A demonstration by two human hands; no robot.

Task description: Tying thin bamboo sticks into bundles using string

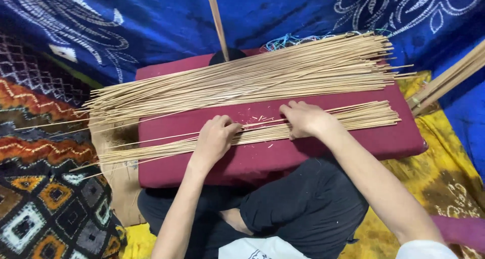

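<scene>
Nearest the camera, the person sits cross-legged in dark trousers (303, 208), knees tucked under a maroon pad (313, 155) that serves as a work surface. Both forearms reach forward onto it. The left hand (214, 140) lies palm down with fingers curled, pressing on the near bundle (353, 116), a thin row of pale sticks running left to right across the pad; it pins them rather than closing round any. The right hand (305, 118) rests flat beside it, fingers spread over the same row, likewise pressing and not grasping. Between the two hands lie a few short splinters (262, 120).

Judging by the sizes of the piles, the work looks early: the near bundle is small, while the far heap (242, 82), well apart behind it on the pad, is much thicker and fans out past both edges.

Beyond the heap, a single stick (217, 21) rises upright from a dark round base (227, 54), close to the heap's far side. Some tangled thread (288, 40) lies at the pad's back edge. Another bundle (449, 79) leans in from the right. Patterned cloth (45, 188) covers the floor on the left, yellow cloth (444, 178) on the right, and blue cloth (283, 11) hangs behind.
</scene>
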